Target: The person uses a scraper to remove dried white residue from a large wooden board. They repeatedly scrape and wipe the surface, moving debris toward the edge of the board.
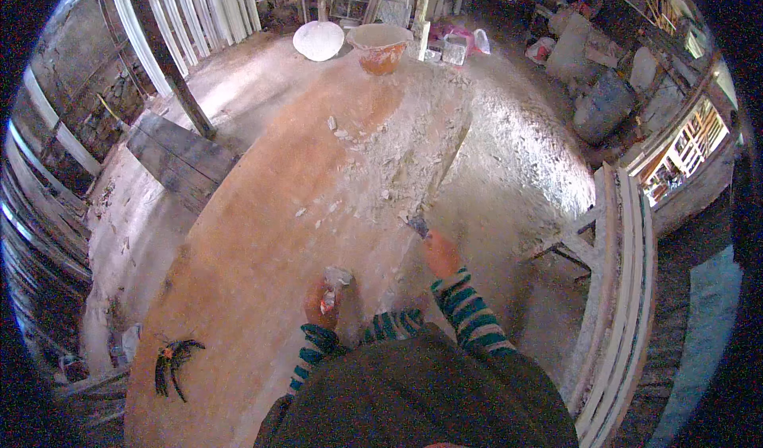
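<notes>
I stand over a long wooden board (262,233) dusted with white plaster crumbs (397,154). My right hand (441,255) grips a flat scraper blade (418,225) that rests on the board's right edge, among the white debris. My left hand (322,301) is closed around a small plaster-smeared tool (337,277), held just above the near part of the board. Both forearms wear green and white striped sleeves.
An orange bowl (380,46) caked in white stands at the board's far end, with a white round dish (319,40) beside it. A dark plank (179,158) lies to the left. A black tool (173,358) lies near left. White moulded strips (624,289) lean at right.
</notes>
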Tool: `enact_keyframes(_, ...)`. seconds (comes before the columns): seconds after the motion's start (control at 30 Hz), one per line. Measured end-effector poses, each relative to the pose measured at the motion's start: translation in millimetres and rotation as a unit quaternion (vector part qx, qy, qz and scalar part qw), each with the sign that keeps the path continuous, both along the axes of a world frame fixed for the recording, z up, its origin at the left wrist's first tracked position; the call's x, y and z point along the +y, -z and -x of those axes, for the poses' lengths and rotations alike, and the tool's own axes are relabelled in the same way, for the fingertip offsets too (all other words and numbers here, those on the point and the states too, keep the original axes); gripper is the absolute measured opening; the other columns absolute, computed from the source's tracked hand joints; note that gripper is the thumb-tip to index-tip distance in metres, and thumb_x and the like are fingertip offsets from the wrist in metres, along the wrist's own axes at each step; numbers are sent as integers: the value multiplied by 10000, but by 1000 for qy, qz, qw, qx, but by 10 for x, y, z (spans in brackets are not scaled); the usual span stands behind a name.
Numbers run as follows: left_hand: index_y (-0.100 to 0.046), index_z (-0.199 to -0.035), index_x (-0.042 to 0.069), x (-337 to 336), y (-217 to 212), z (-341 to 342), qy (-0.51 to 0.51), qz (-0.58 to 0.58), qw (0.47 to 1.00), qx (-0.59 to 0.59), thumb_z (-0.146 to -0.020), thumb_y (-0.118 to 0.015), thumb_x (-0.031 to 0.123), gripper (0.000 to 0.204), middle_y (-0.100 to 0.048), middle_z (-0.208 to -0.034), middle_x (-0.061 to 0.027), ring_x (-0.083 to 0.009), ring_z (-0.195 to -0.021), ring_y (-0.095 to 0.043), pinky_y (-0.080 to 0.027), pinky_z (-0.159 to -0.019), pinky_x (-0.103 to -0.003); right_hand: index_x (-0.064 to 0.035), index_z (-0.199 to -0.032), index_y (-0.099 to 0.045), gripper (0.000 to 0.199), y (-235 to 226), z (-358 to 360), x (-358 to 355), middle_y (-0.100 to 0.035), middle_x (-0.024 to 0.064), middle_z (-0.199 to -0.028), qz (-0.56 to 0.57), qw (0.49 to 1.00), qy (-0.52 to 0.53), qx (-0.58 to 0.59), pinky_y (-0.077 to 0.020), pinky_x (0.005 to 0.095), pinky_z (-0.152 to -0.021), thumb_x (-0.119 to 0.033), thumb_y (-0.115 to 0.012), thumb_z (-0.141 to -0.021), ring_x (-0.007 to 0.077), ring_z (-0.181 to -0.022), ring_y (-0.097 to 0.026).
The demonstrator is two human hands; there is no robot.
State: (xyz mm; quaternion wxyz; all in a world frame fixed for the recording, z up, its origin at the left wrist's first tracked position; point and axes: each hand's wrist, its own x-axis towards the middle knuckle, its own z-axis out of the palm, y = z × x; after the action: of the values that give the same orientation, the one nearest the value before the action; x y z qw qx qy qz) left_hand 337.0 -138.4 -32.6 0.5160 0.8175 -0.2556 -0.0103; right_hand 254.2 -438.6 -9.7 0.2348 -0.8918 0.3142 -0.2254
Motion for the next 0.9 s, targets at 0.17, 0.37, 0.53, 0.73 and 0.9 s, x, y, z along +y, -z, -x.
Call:
enact_keyframes(0.17,-593,-1026,51,-72,40,95,-22,43,996,-71,-740,-663,147,310,-610,-941,-134,-289,-845,-597,-478,-733,-362,-69,-955,-522,219,-795,-355,-528,-619,211,-809,-53,996,8,69,-454,502,-671,-262,-497,-854,413,-776,-590)
enact_keyframes(0.37,-585,-924,31,-78,-41,104,-38,62,996,-51,-752,-673,163,234,-607,-908,-144,-303,-828,-594,-475,-739,-375,-78,-949,-537,244,-810,-2,-501,-618,204,-852,-47,995,-63,61,-457,479,-694,-293,-517,-836,390,-793,-593)
enact_keyframes(0.53,-598,-878,27,-155,187,121,-58,72,994,-57,-754,-678,151,194,-616,-926,-158,-306,-853,-598,-474,-764,-393,-67,-983,-539,226,135,330,-459,-619,203,-860,-64,997,-1,-51,-465,464,-697,-234,-507,-834,382,-796,-597)
enact_keyframes(0.73,-591,-919,30,-119,282,50,-61,12,998,-1,-758,-675,91,192,-617,-1019,-155,-277,-932,-598,-479,-798,-374,-68,-987,-541,218,438,-177,-626,-630,193,-863,-50,993,48,99,-476,483,-647,-220,-536,-830,393,-749,-604)
enact_keyframes(0.9,-567,-1001,32,-562,-117,318,-126,158,963,176,-785,-652,59,234,-617,-948,-97,-175,-901,-575,-470,-792,-331,-58,-930,-556,196,120,-803,-1052,-626,188,-816,-60,998,-20,25,-468,488,-664,-213,-538,-810,388,-755,-601)
